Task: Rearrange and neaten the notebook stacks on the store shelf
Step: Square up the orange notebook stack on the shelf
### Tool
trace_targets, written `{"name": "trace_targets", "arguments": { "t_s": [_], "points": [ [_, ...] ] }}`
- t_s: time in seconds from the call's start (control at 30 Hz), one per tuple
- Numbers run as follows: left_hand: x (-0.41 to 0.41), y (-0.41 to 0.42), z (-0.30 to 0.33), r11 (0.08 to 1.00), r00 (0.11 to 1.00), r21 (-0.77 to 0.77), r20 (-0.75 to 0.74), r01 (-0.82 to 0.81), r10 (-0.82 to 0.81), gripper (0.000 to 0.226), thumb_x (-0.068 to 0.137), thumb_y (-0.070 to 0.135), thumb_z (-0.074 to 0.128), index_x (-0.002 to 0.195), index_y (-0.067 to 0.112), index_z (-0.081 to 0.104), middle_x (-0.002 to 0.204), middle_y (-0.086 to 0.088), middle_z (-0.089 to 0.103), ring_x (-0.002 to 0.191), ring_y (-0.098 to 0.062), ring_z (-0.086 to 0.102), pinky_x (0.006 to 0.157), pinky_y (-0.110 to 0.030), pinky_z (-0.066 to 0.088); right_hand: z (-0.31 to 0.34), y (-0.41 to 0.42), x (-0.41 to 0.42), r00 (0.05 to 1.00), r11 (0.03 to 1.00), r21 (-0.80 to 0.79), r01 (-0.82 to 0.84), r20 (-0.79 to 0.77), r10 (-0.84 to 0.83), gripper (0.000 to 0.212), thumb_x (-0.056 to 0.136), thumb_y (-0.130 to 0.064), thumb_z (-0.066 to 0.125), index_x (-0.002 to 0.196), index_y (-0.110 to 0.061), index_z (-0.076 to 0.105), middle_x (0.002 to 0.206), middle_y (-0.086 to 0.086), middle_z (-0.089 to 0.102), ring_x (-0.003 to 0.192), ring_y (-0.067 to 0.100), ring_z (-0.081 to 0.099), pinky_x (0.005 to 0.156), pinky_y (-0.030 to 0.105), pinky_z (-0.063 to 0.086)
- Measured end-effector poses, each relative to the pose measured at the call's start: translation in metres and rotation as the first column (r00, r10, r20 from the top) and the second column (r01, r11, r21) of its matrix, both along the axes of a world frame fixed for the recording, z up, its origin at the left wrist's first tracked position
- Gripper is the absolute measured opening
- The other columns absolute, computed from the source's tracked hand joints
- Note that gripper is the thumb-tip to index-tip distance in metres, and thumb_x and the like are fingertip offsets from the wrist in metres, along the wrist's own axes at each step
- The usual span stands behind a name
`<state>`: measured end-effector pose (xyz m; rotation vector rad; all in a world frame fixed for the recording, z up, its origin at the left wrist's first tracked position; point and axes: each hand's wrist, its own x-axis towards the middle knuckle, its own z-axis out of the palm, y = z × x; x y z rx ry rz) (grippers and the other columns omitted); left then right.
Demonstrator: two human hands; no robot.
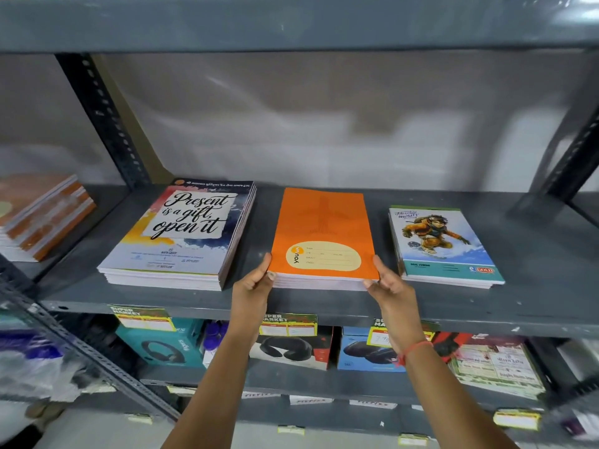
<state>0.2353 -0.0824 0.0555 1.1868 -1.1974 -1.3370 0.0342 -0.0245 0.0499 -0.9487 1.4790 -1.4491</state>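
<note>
An orange notebook stack (322, 228) lies in the middle of the grey metal shelf (534, 296). My left hand (254, 286) grips its near left corner, thumb on the cover. My right hand (390, 285) grips its near right corner the same way. To the left sits a taller stack topped by a "Present is a gift, open it" notebook (181, 228), squared up. A small stack with a cartoon snowboarder cover (444, 244) rests to the right, turned slightly clockwise.
Another orange-and-white notebook pile (42, 215) sits on the neighbouring shelf at far left. Slotted uprights (100, 115) stand at the back left and right. The upper shelf (291, 24) hangs overhead. Boxed headphones (162, 345) and price tags line the shelf below.
</note>
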Motion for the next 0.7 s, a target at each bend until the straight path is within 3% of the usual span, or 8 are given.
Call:
{"name": "trace_targets", "arguments": {
  "t_s": [0.1, 0.23, 0.37, 0.53, 0.6, 0.7],
  "points": [
    [-0.0027, -0.0013, -0.0005, 0.999, 0.999, 0.004, 0.006, -0.047, 0.047, 0.041, 0.092, 0.002, 0.048, 0.133, 0.007, 0.047, 0.137, -0.009, 0.053, 0.127, -0.017, 0.047, 0.108, -0.024, 0.033, -0.0004, -0.0013, 0.0002, 0.999, 0.999, 0.005, 0.036, 0.024, -0.036, 0.053, 0.087, -0.003, 0.055, 0.137, -0.015, 0.041, 0.132, 0.002, 0.057, 0.113, 0.008, 0.055, 0.103, 0.023, 0.035],
    [-0.0052, -0.0024, 0.0016, 0.995, 0.995, 0.024, -0.026, -0.095, 0.096, 0.039, 0.091, -0.002, 0.049, 0.13, 0.004, 0.049, 0.135, -0.011, 0.054, 0.116, -0.012, 0.051, 0.103, -0.021, 0.035, -0.0009, -0.0043, 0.001, 0.995, 0.997, 0.002, 0.077, 0.06, -0.077, 0.053, 0.086, 0.0, 0.056, 0.135, -0.013, 0.043, 0.128, 0.002, 0.059, 0.1, -0.004, 0.056, 0.1, 0.022, 0.039],
    [-0.0054, -0.0037, 0.0021, 0.99, 0.99, 0.034, -0.027, -0.136, 0.137, 0.038, 0.089, -0.002, 0.053, 0.127, 0.004, 0.053, 0.131, -0.011, 0.058, 0.111, -0.012, 0.053, 0.105, -0.025, 0.038, -0.0037, -0.0074, 0.0006, 0.992, 0.995, 0.004, 0.104, 0.075, -0.104, 0.051, 0.085, 0.001, 0.056, 0.133, -0.011, 0.046, 0.123, 0.001, 0.061, 0.094, -0.009, 0.055, 0.074, 0.004, 0.047],
    [-0.0049, -0.0075, 0.0012, 0.984, 0.984, 0.066, -0.055, -0.163, 0.167, 0.037, 0.087, -0.002, 0.056, 0.124, 0.002, 0.055, 0.127, -0.012, 0.06, 0.108, -0.015, 0.056, 0.105, -0.029, 0.041, -0.0055, -0.0089, 0.0008, 0.988, 0.99, 0.01, 0.138, 0.075, -0.138, 0.05, 0.084, 0.001, 0.058, 0.132, -0.01, 0.048, 0.117, -0.003, 0.061, 0.089, -0.011, 0.055, 0.068, 0.002, 0.046],
    [-0.0052, -0.0069, 0.0014, 0.984, 0.983, 0.067, -0.07, -0.163, 0.168, 0.037, 0.087, -0.001, 0.057, 0.123, 0.002, 0.056, 0.123, -0.009, 0.061, 0.106, -0.015, 0.057, 0.102, -0.027, 0.041, -0.0058, -0.0082, 0.002, 0.986, 0.989, 0.004, 0.151, 0.074, -0.151, 0.049, 0.084, 0.0, 0.058, 0.131, -0.01, 0.049, 0.116, -0.004, 0.062, 0.087, -0.013, 0.057, 0.07, 0.001, 0.046],
    [-0.0046, -0.0078, -0.0009, 0.98, 0.979, 0.079, -0.071, -0.184, 0.189, 0.035, 0.085, 0.001, 0.06, 0.12, 0.004, 0.059, 0.121, -0.008, 0.064, 0.105, -0.014, 0.059, 0.105, -0.03, 0.042, -0.003, -0.0062, 0.0054, 0.982, 0.984, 0.012, 0.178, 0.062, -0.178, 0.047, 0.084, -0.002, 0.059, 0.129, -0.012, 0.051, 0.117, -0.003, 0.062, 0.091, -0.01, 0.055, 0.096, 0.016, 0.043]
  ]
}}
